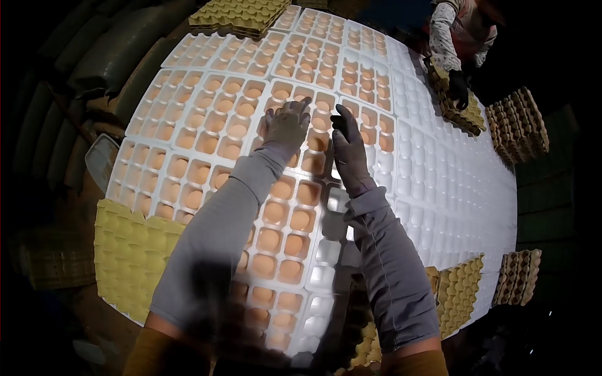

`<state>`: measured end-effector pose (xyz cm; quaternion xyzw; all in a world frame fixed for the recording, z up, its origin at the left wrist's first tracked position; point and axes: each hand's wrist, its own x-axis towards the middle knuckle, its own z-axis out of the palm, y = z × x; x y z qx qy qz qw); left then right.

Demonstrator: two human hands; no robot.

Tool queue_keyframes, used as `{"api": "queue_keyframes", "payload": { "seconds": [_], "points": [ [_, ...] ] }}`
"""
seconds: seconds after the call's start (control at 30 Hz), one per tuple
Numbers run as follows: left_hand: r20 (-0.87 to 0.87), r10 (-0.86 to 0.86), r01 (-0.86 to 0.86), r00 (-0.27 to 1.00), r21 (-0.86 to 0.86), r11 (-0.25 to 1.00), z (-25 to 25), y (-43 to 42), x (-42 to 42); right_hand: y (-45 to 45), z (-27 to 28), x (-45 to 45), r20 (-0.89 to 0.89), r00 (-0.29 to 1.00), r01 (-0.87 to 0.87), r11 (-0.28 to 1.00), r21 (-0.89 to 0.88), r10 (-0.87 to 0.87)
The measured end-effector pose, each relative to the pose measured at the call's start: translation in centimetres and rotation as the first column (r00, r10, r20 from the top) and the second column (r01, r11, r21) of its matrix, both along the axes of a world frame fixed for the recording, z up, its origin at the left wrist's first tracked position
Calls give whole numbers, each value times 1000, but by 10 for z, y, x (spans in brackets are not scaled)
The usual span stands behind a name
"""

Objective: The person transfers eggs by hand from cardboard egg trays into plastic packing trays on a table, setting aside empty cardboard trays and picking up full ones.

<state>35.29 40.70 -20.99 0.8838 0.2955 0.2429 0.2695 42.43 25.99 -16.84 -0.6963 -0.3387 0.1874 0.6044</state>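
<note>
My left hand (288,127), in a grey glove, hovers over or touches a white tray whose square cells hold brown eggs (282,95). Its fingers are spread, with no egg visibly gripped. To its right, my right hand (351,150), gloved with dark fingertips, is held edge-on above the same part of the trays. Its fingers point forward and the thumb side stands apart; nothing shows in it. Between the hands several eggs (321,122) sit in their cells. Closer to me, a white tray has eggs (269,240) on its left and vacant cells (327,252) on its right.
Yellow pulp trays (135,257) lie front left, with more stacked (241,15) at the back. Another person's dark-gloved hand (459,89) is at a pulp tray (464,116) far right. Pulp tray stacks (517,123) stand along the right edge. Sacks (116,59) are piled left.
</note>
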Motion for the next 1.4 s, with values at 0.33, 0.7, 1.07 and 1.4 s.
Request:
{"api": "queue_keyframes", "payload": {
  "seconds": [0.33,0.7,1.07,1.4],
  "points": [
    [129,-527,539,840,-86,838,70,-251,-231,-446,74,-99,346,892,451,632,-630,-292],
    [12,-27,26,1000,-778,627,152,-464,-221,-569,98,-107,56,929,355,841,-408,-366],
    [12,-760,681,650,-453,575,174,-558,79,-743,125,-81,-210,672,737,668,102,-710],
    [-343,-721,555,602,-469,687,103,-569,124,-755,32,-127,-729,427,524,804,-282,-535]
  ]
}}
